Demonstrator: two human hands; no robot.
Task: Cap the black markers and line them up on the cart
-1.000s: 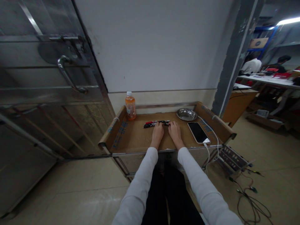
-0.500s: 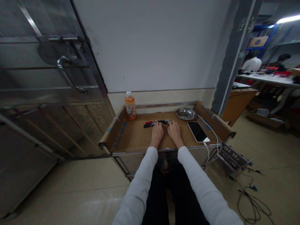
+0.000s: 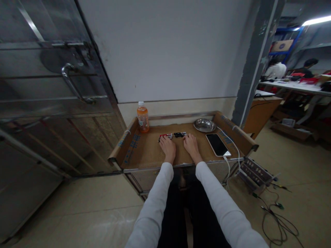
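Observation:
Both my hands rest on the cardboard-lined top of a small cart point(image 3: 144, 151). My left hand point(image 3: 168, 147) lies over the left end of a row of red and black pens point(image 3: 172, 135), fingers curled down on them. My right hand point(image 3: 190, 144) sits just right of it, fingertips at the black pen's right end. Whether either hand actually grips a pen is too small to make out.
An orange drink bottle point(image 3: 143, 117) stands at the cart's back left. A steel dish point(image 3: 204, 125) and a phone point(image 3: 218, 145) on a white cable lie at the right. A metal door point(image 3: 51, 89) is left; cables point(image 3: 276, 217) trail on the floor right. People sit at a far table.
My left hand has slid left along the pens and now covers their left end. The black pen shows between the hands. My right hand has barely moved.

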